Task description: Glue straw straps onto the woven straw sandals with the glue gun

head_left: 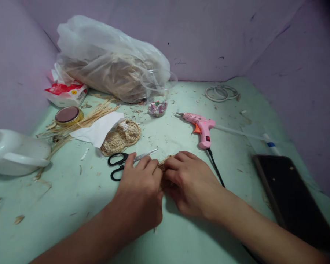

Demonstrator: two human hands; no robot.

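- Our forearms come in from the near side. The left hand [140, 187] and right hand [191, 185] meet nearer us than the pink glue gun [203, 126] and to its left.
- Between our hands sits a small woven straw piece [162, 167], mostly hidden. Our right fingers bend closely round it; our left fingers are curled, but we cannot tell how far they close or whether they grip it.
- Scissors [124, 157] with black handles lie left of the glue gun, just beyond our left hand, so room is tight there.
- Left of the glue gun too, a beaded woven sole [121, 138] is partly covered by white paper [99, 130]; straw strands [99, 113] spread past it, and a white jug [19, 152] stands farthest left.
- Behind and left of the glue gun, a cup of beads [157, 108] stands before a bulging plastic bag [112, 66].
- Directly nearer us than the glue gun, its black cord [216, 168] passes under our right forearm.
- Right of the glue gun, a dark phone [288, 198] limits our right arm's room near the counter [79, 220] edge by the wall.
- Beyond the glue gun, open counter with scraps runs back to pale rings [216, 94].
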